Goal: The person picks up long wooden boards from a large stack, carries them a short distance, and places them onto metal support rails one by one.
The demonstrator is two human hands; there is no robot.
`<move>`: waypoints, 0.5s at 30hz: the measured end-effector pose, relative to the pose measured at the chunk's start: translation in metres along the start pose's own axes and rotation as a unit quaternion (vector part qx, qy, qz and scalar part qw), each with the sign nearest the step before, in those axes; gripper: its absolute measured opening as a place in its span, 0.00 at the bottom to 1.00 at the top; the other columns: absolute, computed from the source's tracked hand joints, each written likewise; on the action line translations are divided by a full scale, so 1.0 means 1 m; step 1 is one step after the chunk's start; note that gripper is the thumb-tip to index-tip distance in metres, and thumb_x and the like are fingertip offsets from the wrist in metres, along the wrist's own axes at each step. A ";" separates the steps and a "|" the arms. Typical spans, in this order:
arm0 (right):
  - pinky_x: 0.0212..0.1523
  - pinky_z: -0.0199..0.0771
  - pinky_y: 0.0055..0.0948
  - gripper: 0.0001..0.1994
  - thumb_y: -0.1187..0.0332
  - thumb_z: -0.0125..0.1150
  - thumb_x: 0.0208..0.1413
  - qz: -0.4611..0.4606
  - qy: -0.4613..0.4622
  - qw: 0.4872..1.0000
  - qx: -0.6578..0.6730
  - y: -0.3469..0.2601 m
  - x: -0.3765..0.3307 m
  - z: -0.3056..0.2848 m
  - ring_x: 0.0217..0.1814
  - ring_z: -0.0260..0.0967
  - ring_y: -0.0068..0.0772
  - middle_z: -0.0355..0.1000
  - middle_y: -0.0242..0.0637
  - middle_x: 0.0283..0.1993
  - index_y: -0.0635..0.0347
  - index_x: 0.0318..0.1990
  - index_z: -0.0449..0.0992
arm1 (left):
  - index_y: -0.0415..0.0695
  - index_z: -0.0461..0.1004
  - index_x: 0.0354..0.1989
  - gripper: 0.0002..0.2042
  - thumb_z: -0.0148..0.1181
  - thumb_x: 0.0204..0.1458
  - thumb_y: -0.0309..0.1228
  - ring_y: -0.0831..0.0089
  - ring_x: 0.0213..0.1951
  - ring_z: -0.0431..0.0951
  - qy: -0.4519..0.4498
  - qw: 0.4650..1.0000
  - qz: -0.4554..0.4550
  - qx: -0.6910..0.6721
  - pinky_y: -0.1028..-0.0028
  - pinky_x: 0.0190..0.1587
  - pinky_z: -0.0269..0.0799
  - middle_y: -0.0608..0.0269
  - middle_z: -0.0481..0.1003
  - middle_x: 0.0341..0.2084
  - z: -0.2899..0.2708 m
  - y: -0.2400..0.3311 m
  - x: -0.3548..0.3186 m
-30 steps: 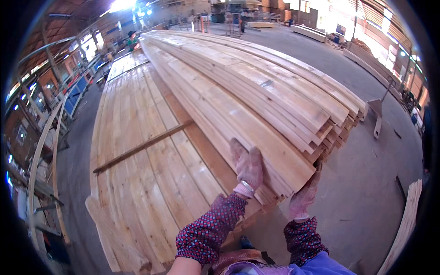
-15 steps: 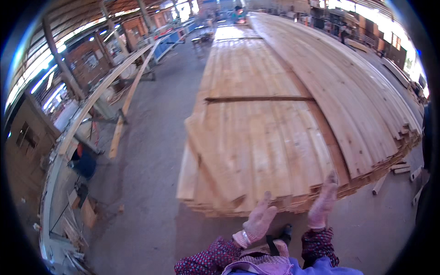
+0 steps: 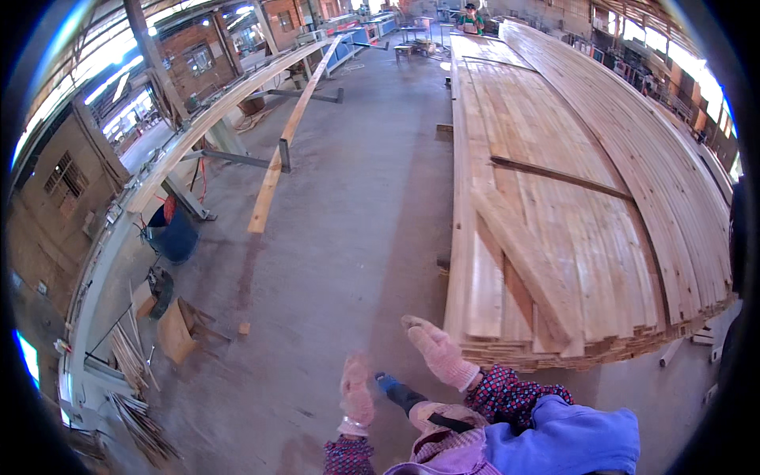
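Note:
My right hand (image 3: 439, 352), in a pink knit glove, is raised just off the near left corner of a big stack of long pale planks (image 3: 633, 237); it holds nothing and stands a little apart from the board ends. My left hand (image 3: 356, 392), gloved the same and blurred, hangs over the concrete floor further left, with nothing in it. One loose plank (image 3: 522, 261) lies askew across the top of the stack near its front end. A thin dark strip (image 3: 558, 178) crosses the boards further back.
A single long plank (image 3: 277, 158) rests on steel supports to the left. Beside a long rail stands a blue barrel (image 3: 174, 233), with a small wooden stool (image 3: 178, 328) and scrap strips (image 3: 134, 396) nearby. A person (image 3: 473, 17) is at the far end.
The view has swung left, off the stack's end toward the open floor. Both hands have come away from the board ends and dropped lower, the left one out over the floor.

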State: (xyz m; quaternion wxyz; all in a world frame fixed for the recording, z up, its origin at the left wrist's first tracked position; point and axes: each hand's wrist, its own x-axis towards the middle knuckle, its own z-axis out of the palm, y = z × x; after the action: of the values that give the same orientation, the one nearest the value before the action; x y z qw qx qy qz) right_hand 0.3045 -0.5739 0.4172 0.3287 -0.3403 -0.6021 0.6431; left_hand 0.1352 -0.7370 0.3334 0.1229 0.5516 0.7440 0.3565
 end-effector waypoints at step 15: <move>0.57 0.65 0.30 0.20 0.65 0.49 0.57 -0.109 -0.274 0.834 -0.466 0.130 0.324 0.220 0.56 0.66 0.41 0.69 0.44 0.54 0.59 0.57 0.66 | 0.43 0.65 0.53 0.18 0.49 0.54 0.35 0.60 0.52 0.68 0.159 0.653 -0.586 -0.452 0.62 0.55 0.63 0.54 0.69 0.50 -0.105 -0.271 0.036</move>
State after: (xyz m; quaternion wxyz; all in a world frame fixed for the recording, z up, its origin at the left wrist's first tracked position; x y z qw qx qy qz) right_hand -0.0595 -0.4331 0.2832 0.0204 -0.1950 -0.9293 0.3130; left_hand -0.1372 -0.7826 0.2354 0.4207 -0.1877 0.6677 0.5848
